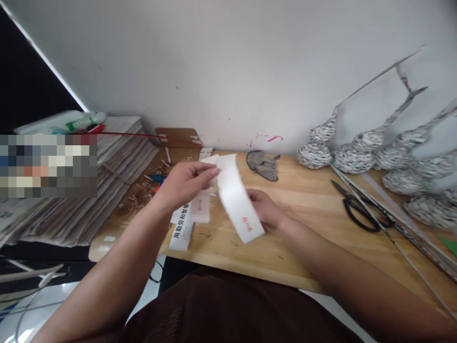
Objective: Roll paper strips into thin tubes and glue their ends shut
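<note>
A white paper strip (233, 190) with small red lettering near its lower end curves over the table in front of me. Pinched between thumb and fingers, its upper end meets my left hand (185, 183). Behind the strip's right edge is my right hand (266, 209), closed on it, with the fingertips partly hidden. Below my left hand, another pale slip (200, 207) with red marks hangs or lies over a printed newspaper strip (181, 233) with black characters.
Folded newspapers (121, 171) are stacked at left beside paper scraps (137, 202). A grey cloth (263, 165) lies near the wall. Black-handled scissors (362, 212) and long thin rods (396, 238) are at right, before several woven paper gourds (352, 157).
</note>
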`<state>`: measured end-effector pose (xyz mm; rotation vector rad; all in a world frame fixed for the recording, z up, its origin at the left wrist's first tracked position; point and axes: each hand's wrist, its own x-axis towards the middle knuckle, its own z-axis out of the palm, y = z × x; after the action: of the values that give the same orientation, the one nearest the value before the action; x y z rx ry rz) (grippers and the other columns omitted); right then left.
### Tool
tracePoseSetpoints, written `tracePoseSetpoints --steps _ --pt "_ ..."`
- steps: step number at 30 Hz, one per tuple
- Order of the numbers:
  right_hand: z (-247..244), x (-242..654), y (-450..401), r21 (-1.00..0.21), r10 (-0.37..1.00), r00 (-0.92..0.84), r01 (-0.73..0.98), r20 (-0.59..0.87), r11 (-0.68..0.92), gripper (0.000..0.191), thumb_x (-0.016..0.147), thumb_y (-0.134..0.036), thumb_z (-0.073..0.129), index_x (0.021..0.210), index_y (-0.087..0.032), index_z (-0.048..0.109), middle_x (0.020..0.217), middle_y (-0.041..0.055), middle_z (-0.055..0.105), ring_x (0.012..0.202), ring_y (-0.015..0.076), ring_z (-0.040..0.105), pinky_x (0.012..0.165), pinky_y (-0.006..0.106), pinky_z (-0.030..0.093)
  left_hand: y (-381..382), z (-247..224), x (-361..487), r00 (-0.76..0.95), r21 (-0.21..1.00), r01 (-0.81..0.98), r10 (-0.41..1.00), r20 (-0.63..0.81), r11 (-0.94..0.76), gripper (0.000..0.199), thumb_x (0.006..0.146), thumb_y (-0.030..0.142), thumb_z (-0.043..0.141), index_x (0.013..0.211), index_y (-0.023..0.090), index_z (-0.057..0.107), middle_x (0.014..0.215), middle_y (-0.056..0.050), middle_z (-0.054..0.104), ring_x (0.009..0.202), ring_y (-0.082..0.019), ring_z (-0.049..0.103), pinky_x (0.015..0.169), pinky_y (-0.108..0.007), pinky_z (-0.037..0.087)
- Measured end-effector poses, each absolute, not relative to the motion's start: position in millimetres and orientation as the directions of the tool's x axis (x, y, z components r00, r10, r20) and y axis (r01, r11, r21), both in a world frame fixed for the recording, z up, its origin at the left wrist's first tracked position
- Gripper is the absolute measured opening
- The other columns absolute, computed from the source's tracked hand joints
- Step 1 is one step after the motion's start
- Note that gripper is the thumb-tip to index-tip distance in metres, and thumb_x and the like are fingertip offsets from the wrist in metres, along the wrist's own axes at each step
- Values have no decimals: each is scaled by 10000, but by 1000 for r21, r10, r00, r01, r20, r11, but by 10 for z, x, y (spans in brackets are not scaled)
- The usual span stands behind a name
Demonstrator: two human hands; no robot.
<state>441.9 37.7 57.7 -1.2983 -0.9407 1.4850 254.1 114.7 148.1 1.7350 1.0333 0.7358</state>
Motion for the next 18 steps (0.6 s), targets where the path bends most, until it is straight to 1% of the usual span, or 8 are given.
tracePoseSetpoints --steps 2,3,6,8,11,14,16,18 --pt "588 4432 365 -955 961 19 -123 -275 -270 316 648 -401 767 805 -163 632 755 28 650 628 154 545 566 286 430 1195 1563 2541 403 900 361 911 88 -246 368 756 489 674 981 209 753 957 -52 727 766 -181 646 643 -252 518" --pt "584 4442 362 -961 964 30 -93 -265 -262 313 645 -393 772 811 -167 632 766 28 649 644 159 542 576 292 430 1233 1590 2534 373 889 374 920 118 -266 363 764 491 662 976 211 754 934 -51 729 734 -174 644 619 -246 513" --pt "539 4468 368 -974 973 28 5 -227 -228 317 641 -409 778 773 -174 612 721 16 620 631 156 516 567 289 404 1388 1605 2488 299 851 425 935 190 -309 334 762 435 670 986 201 750 833 -50 723 605 -146 606 552 -241 486" --pt "490 4473 379 -979 978 53 22 -200 -201 319 652 -424 770 741 -174 595 696 10 604 616 150 502 562 283 391 1505 1572 2448 254 839 438 940 230 -323 323 756 370 676 1021 195 740 797 -48 714 538 -125 563 521 -239 465" --pt "421 4469 405 -987 980 133 -67 -151 -144 315 686 -442 740 750 -167 601 688 9 602 607 145 502 566 280 391 1653 1528 2400 240 861 385 937 255 -333 375 760 305 669 1119 203 704 793 -38 705 508 -106 528 490 -220 424" --pt "375 4471 437 -987 965 239 -141 -104 -71 345 674 -441 745 840 -157 641 734 18 634 638 158 536 605 293 420 1770 1558 2378 266 895 289 927 266 -340 467 780 281 644 1243 224 627 779 -22 689 500 -92 521 484 -204 409" --pt "357 4476 452 -987 952 292 -157 -88 -43 385 656 -440 754 896 -155 658 750 21 648 648 166 550 632 309 435 1853 1613 2371 272 903 239 917 290 -357 520 783 276 635 1297 229 578 746 -13 667 490 -83 520 474 -192 408" --pt "345 4479 456 -986 942 325 -161 -83 -31 385 647 -440 760 892 -159 666 727 16 646 629 169 544 630 318 437 1937 1659 2354 272 905 200 909 317 -375 546 786 284 632 1323 225 548 705 -6 639 487 -81 522 461 -182 401"
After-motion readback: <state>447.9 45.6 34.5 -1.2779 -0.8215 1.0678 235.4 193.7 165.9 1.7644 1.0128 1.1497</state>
